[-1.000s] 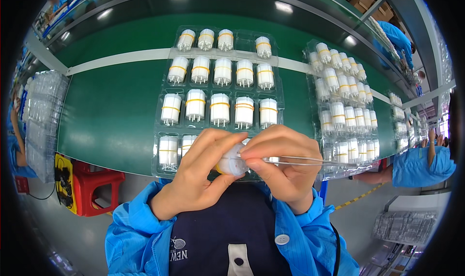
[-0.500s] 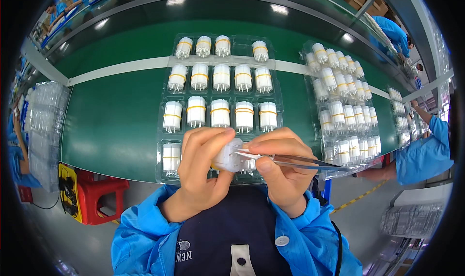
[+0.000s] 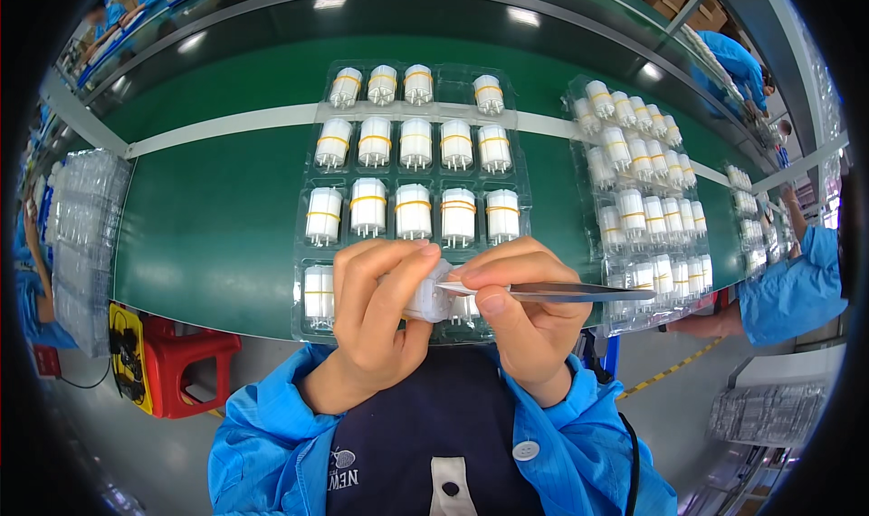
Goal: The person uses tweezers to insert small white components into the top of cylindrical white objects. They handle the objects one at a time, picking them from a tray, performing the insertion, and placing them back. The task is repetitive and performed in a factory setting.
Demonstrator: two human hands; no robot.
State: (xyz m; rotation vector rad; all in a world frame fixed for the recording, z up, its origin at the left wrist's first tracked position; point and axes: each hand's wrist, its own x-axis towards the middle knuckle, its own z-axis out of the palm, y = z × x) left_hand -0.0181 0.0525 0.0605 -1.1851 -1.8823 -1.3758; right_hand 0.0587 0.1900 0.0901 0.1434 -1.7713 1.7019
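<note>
We see the left hand (image 3: 376,321) curled around a small white cylindrical part (image 3: 430,297), its fingers (image 3: 398,276) clenched on the part from the left and from above. The right hand (image 3: 525,317) pinches a pair of metal tweezers (image 3: 552,291) between thumb and forefinger; the tips of the tweezers touch the part's right side, and their long end points away to the right. Both hands hover just in front of the near edge of the clear plastic tray (image 3: 412,167), which we take as our landmark.

The tray lies on the green desk (image 3: 208,217) and holds rows of the same white cylinders with yellow bands (image 3: 415,210), standing upright in separate pockets. The held part sits over the tray's nearest row, between one cylinder at the near left corner (image 3: 319,294) and the hands themselves. To the right of the tray, close beside it, lies a second clear tray (image 3: 647,195) packed with similar white parts. Well to the left of the tray, at the desk's end, stands a stack of empty clear trays (image 3: 81,235). Below the tray's near left corner, beneath the desk's edge, a red stool (image 3: 186,367) stands on the floor. Far right of the tray, another person's blue sleeve (image 3: 792,285) reaches toward the desk.
</note>
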